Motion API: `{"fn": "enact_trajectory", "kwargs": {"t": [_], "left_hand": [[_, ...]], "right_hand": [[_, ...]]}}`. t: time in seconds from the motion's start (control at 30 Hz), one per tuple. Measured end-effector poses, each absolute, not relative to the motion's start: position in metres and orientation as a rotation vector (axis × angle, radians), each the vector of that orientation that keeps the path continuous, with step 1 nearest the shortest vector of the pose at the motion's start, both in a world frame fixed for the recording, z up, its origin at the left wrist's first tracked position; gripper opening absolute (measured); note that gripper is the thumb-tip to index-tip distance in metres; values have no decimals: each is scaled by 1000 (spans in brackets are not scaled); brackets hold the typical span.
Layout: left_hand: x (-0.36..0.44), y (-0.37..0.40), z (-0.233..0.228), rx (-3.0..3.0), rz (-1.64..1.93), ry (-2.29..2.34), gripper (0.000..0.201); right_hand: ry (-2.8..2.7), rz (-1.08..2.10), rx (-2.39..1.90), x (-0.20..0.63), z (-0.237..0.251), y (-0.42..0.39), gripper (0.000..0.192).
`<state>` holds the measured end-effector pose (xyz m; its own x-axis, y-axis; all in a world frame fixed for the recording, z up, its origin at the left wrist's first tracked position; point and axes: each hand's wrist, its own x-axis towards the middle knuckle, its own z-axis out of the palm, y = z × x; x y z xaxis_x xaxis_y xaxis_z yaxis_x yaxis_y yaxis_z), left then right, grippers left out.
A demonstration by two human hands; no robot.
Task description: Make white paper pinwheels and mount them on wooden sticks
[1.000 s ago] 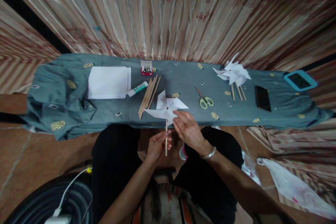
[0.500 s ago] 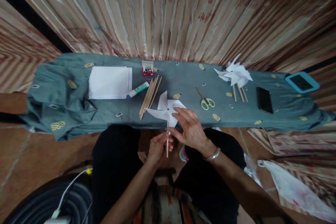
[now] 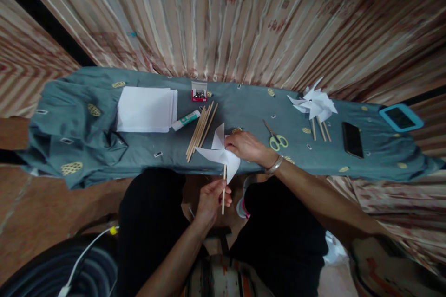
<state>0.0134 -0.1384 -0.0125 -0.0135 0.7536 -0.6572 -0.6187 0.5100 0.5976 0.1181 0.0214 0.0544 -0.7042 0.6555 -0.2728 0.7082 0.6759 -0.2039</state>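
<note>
A white paper pinwheel (image 3: 212, 154) on a thin wooden stick is in front of me at the table's near edge. My left hand (image 3: 211, 198) is closed round the lower part of its stick. Fingers curled in, my right hand (image 3: 248, 147) grips the paper near the hub and covers the hub and the right-hand blades. A silver bangle (image 3: 275, 164) circles the right wrist. Left of the pinwheel lies a bunch of loose wooden sticks (image 3: 200, 132). Scissors with pale green handles (image 3: 277, 140) rest to the right.
On the grey-green cloth (image 3: 146, 153) are a paper stack (image 3: 144, 109), a glue stick (image 3: 186, 119), a small open red box of metal pins (image 3: 199, 94), several finished pinwheels (image 3: 317, 103), a phone (image 3: 352, 139) and a blue-framed tablet (image 3: 401, 117). A curtain (image 3: 226, 23) hangs behind.
My right hand has moved up from beside the stick and lower blade to the pinwheel's hub, and its fingers have curled in. The left hand still holds the stick.
</note>
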Motion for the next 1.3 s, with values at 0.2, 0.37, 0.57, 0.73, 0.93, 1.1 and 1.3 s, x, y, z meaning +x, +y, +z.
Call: {"fn": "enact_trajectory", "kwargs": {"t": [0.2,0.37,0.57,0.73,0.93,1.1,1.3], "left_hand": [[15,-140,-17,156,1088,1151,48],[15,-140,-16,151,1080,1157,49],[15,-139,-16,150,1088,1163,48],[15,-139,-17,152,1098,1160,47],[14,-139,-20,186,1097,1141,43],[15,-139,-22,225,1136,1108,42],[15,-140,-26,207,1170,1096,45]], "right_hand": [[2702,-375,1022,116,48,24,22],[2663,-392,970,110,51,31,21],[2520,-423,1017,96,56,45,17],[2460,-294,1137,89,65,47,29],[2437,-321,1204,90,68,51,47],[2386,-481,1171,92,59,61,37],[2378,-519,1132,90,58,64,27]]}}
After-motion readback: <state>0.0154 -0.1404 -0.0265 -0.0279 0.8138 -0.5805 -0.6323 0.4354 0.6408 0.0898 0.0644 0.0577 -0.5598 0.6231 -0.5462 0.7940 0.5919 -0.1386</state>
